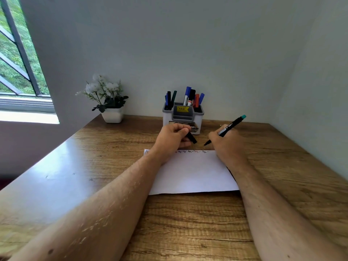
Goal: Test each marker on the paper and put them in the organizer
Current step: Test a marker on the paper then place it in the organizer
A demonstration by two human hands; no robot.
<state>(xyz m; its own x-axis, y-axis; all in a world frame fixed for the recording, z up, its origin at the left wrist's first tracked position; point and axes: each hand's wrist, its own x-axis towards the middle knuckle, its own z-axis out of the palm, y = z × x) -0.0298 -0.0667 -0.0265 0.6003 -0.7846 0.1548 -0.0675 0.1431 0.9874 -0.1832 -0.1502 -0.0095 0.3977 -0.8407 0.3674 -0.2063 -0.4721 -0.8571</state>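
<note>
Light: plain daylight from the window (18,59) on the left, pretty bright overall
Glare: big pale sheen on the left side of the worktop (62,166)
Shadows: soft, thin dark edge under the paper (192,174)
Distortion: wide-angle stretch, forearms balloon near the bottom
Sharpness: slightly soft, scribbles on paper unreadable

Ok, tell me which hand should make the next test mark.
Right. The right hand holds the uncapped marker, tip just beyond the paper. The left hand grips only the cap.
</note>
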